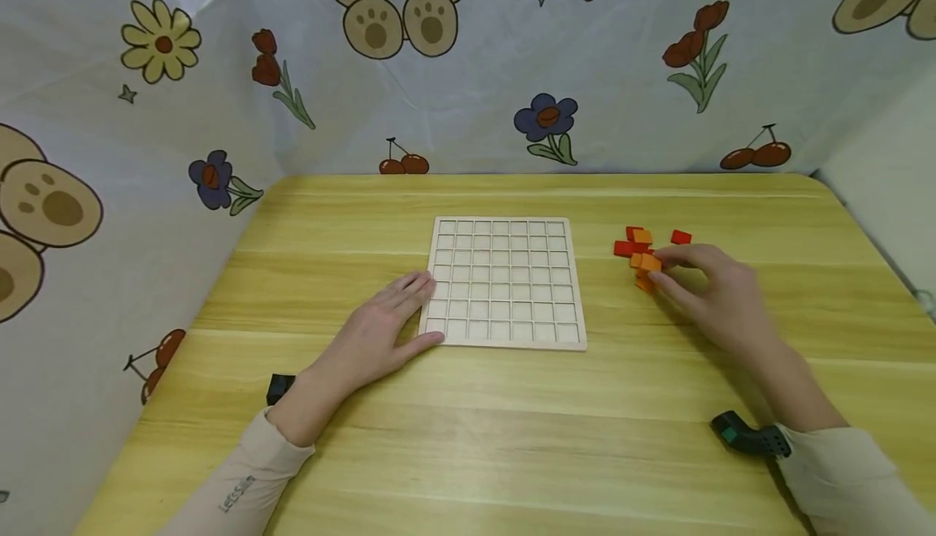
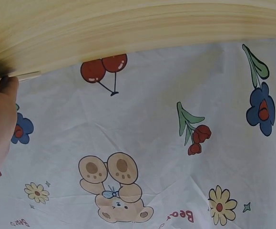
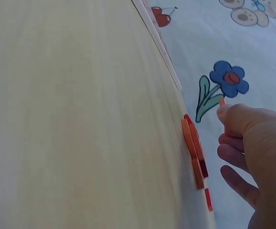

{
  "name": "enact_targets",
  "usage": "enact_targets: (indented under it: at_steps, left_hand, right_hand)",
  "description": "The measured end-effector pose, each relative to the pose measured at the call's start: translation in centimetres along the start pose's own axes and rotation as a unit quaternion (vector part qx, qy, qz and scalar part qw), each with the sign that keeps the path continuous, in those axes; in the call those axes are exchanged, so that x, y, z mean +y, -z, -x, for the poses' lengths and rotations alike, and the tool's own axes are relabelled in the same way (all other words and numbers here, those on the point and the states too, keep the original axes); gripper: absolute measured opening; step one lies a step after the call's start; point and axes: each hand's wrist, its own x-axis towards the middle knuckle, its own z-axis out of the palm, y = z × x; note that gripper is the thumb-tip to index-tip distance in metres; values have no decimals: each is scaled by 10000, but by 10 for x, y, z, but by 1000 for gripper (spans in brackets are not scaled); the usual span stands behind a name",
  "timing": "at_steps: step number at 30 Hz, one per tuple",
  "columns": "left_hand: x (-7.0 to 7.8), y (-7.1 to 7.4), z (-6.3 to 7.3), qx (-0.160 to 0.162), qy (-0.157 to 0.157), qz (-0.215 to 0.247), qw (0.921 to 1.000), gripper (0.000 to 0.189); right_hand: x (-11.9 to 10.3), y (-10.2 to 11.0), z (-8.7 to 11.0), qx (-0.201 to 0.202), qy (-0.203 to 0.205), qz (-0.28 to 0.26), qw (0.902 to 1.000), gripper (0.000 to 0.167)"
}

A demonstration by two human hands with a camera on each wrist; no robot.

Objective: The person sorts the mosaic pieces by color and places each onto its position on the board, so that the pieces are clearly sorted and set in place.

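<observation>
A pale wooden board with a grid of square recesses lies flat on the table. My left hand rests at its left edge, fingers extended onto the rim and thumb at the near left corner. To the right of the board, my right hand pinches a small orange tile between thumb and index finger. In the right wrist view that tile is raised off the table, mostly hidden by the fingertips. Beneath and beside it lies a loose cluster of red tiles and orange tiles.
A single red tile sits apart, just beyond the right hand. The wooden table runs back to a cloth printed with bears, flowers and cherries. Dark straps show at both wrists, below light sleeves.
</observation>
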Motion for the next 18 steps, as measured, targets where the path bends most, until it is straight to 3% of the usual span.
enact_targets:
  at_steps: [7,18]
  left_hand:
    - [0,0,-1,39,10,-6,10000,80]
    - [0,-1,-1,77,30,21,10000,79]
  right_hand:
    - [-27,-17,-18,-208,112,37,9997,31]
    - [-85,-61,-64,-786,-174,-819,9934,28]
